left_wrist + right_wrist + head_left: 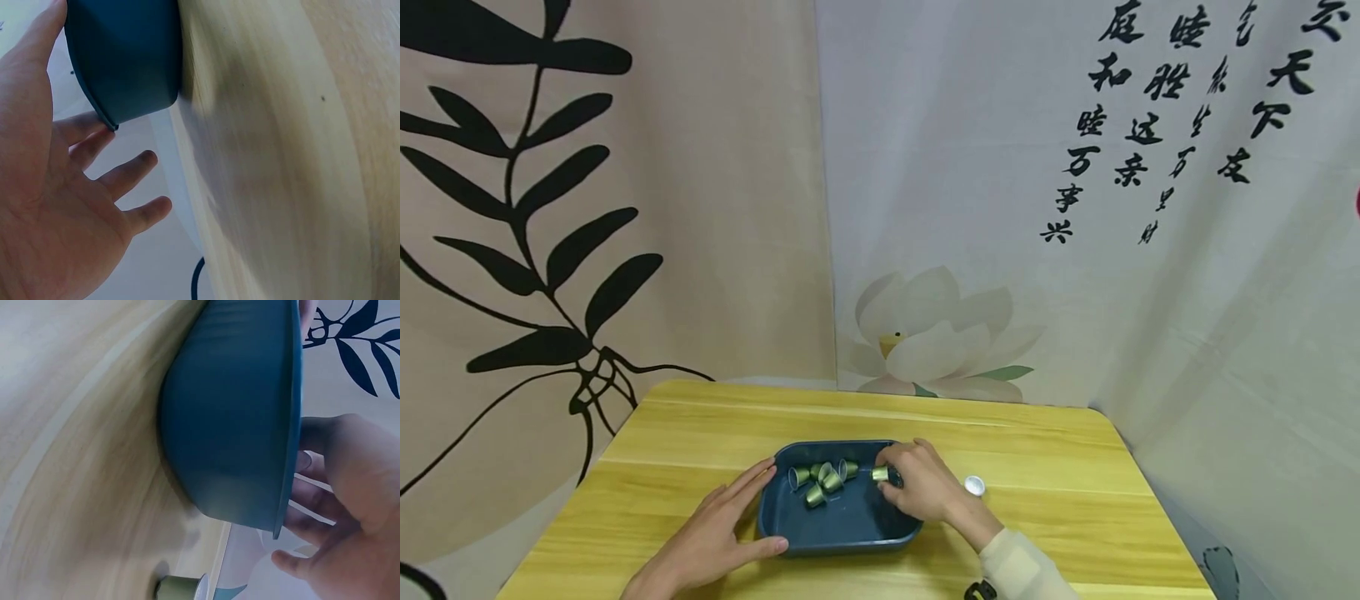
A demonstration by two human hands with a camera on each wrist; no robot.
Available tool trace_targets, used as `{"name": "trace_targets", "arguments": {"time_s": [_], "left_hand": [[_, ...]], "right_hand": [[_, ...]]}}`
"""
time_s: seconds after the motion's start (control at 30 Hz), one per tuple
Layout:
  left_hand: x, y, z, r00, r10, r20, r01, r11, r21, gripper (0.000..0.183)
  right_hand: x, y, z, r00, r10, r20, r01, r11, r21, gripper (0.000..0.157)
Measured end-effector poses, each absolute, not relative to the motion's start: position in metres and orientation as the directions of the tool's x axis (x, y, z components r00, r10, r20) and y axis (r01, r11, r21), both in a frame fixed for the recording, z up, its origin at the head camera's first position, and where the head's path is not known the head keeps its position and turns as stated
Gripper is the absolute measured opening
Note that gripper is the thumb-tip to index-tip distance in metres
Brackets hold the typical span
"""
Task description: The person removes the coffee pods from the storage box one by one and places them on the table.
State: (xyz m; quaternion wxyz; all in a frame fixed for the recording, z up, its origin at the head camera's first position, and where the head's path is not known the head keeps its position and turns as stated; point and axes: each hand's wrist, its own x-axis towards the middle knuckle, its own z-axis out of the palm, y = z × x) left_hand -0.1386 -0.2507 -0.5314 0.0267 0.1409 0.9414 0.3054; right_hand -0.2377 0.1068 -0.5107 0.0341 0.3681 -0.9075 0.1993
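A dark blue rectangular tray (850, 546) holds several small green-gold coffee capsules (815, 496), grouped in its left half. My left hand (711, 533) rests at the tray's left end, thumb and fingers spread and mostly straight. In the left wrist view the fingertips (94, 145) touch the rim. Over the right end, my right hand (928, 483) reaches inside and pinches one green capsule (880, 473) between thumb and fingers. The tray wall hides that capsule in the right wrist view, where the hand (356, 500) curls over the rim.
Another green capsule (177, 589) stands on the wooden table (1060, 492) right of the tray, its white top (974, 486) facing up. Behind the table hang cloths (737, 208) printed with plants and writing. A black object (980, 591) lies by the right sleeve.
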Motion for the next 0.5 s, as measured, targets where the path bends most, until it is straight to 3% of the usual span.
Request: {"name": "trace_targets", "arguments": {"time_s": [0.27,0.5], "left_hand": [[-0.139,-0.252,-0.534,-0.957,0.286,0.043,0.256,0.770,0.584,0.107],[-0.140,-0.252,-0.535,-0.959,0.279,0.043,0.251,0.773,0.582,0.109]], "right_hand": [[-0.237,0.117,-0.511,-0.737,-0.609,0.294,-0.673,0.616,-0.411,0.022],[-0.239,0.122,-0.515,-0.778,-0.571,0.261,-0.616,0.614,-0.493,0.026]]}}
